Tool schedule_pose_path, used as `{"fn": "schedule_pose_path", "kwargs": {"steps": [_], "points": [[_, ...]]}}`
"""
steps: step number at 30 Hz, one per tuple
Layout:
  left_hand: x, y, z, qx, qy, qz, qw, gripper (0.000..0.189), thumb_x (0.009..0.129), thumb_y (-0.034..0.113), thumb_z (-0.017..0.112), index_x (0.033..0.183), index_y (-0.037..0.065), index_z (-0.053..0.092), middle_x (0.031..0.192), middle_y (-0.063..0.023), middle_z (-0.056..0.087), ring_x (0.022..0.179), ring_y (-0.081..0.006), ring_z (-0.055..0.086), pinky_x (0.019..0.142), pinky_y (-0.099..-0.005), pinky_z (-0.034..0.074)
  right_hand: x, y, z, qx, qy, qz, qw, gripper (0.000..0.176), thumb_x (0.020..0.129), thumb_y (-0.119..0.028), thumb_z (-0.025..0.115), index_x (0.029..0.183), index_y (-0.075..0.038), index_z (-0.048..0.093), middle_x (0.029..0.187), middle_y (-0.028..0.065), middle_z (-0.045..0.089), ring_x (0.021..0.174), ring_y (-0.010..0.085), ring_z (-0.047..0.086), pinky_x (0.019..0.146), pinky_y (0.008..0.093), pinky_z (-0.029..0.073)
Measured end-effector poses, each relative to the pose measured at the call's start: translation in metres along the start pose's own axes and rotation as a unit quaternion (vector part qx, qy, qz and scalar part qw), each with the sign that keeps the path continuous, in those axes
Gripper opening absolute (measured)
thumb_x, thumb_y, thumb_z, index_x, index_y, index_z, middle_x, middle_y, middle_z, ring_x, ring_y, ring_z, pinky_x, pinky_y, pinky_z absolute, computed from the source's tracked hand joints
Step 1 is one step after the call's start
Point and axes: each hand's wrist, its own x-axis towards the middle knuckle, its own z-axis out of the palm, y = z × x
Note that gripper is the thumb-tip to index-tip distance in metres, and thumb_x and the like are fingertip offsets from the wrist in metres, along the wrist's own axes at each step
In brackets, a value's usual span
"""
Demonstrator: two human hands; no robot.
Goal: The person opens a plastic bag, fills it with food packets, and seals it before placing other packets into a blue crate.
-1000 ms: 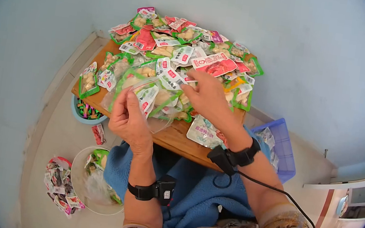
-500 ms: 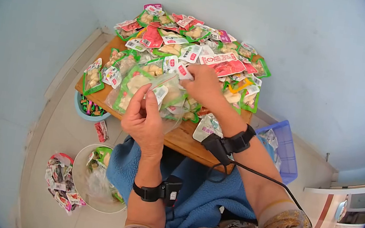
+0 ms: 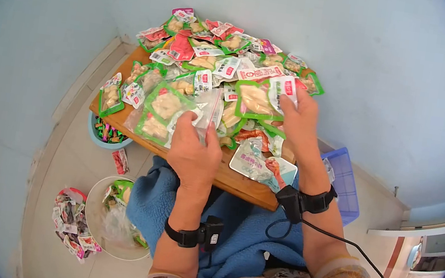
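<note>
My left hand (image 3: 193, 152) is closed on the edge of a clear zip bag (image 3: 214, 109). Inside that bag lie green-edged food packets (image 3: 164, 105) with pale pieces showing through. Between the thumb and fingers of my right hand (image 3: 299, 121) is another green-edged snack packet (image 3: 256, 99), lifted above the pile and apart from the bag. Its white label end with a red logo points toward the right thumb. A silvery packet (image 3: 256, 161) with a picture of brown meat lies below, near the table's front edge.
A heap of snack packets (image 3: 207, 48) covers the wooden table (image 3: 217, 175). Left on the floor are a blue basin (image 3: 93, 126) of small wrapped items, a round white container (image 3: 97, 201) and a pile of packets (image 3: 71, 223). A blue-purple crate (image 3: 347, 185) stands right.
My right hand has come away from the pile rightward with a green-edged packet in it. My left hand has shifted slightly right, still gripping the zip bag.
</note>
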Motion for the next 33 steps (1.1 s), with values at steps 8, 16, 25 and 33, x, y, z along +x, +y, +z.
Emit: {"fn": "schedule_pose_path", "kwargs": {"steps": [8, 16, 25, 33], "points": [[-0.003, 0.005, -0.010, 0.068, -0.045, 0.012, 0.997, 0.032, 0.079, 0.012, 0.071, 0.106, 0.006, 0.057, 0.089, -0.0123, 0.062, 0.081, -0.0321, 0.063, 0.065, -0.0416, 0.052, -0.028, -0.012, -0.030, 0.273, -0.073, 0.121, 0.952, 0.036, 0.093, -0.004, 0.053, 0.129, -0.001, 0.050, 0.112, 0.0104, 0.066, 0.095, 0.0198, 0.068, 0.074, 0.0369, 0.062], [-0.005, 0.001, 0.001, -0.025, -0.020, 0.010, 0.999, 0.018, 0.079, 0.006, 0.070, 0.095, 0.006, 0.061, 0.077, -0.0096, 0.063, 0.068, -0.0298, 0.063, 0.059, -0.0395, 0.050, -0.052, -0.019, -0.038, 0.343, -0.134, 0.153, 0.917, 0.035, 0.090, 0.006, 0.053, 0.125, 0.005, 0.051, 0.114, 0.0141, 0.065, 0.099, 0.0206, 0.067, 0.086, 0.0374, 0.058], [0.006, 0.011, -0.004, -0.112, 0.108, 0.051, 0.987, 0.018, 0.079, 0.002, 0.073, 0.096, 0.003, 0.067, 0.076, -0.0121, 0.062, 0.068, -0.0211, 0.060, 0.058, -0.0336, 0.047, -0.057, -0.003, -0.033, 0.362, -0.116, 0.130, 0.916, 0.036, 0.090, 0.007, 0.055, 0.126, 0.004, 0.052, 0.116, 0.0131, 0.066, 0.100, 0.0185, 0.067, 0.088, 0.0355, 0.057], [-0.008, 0.019, -0.011, -0.213, -0.020, 0.105, 0.971, 0.007, 0.083, 0.007, 0.072, 0.084, 0.002, 0.067, 0.075, -0.0095, 0.065, 0.063, -0.0258, 0.061, 0.056, -0.0343, 0.049, -0.058, -0.012, -0.034, 0.401, -0.082, 0.132, 0.903, 0.040, 0.092, 0.005, 0.054, 0.131, 0.003, 0.047, 0.122, 0.0151, 0.063, 0.104, 0.0216, 0.066, 0.089, 0.0365, 0.057]]}}
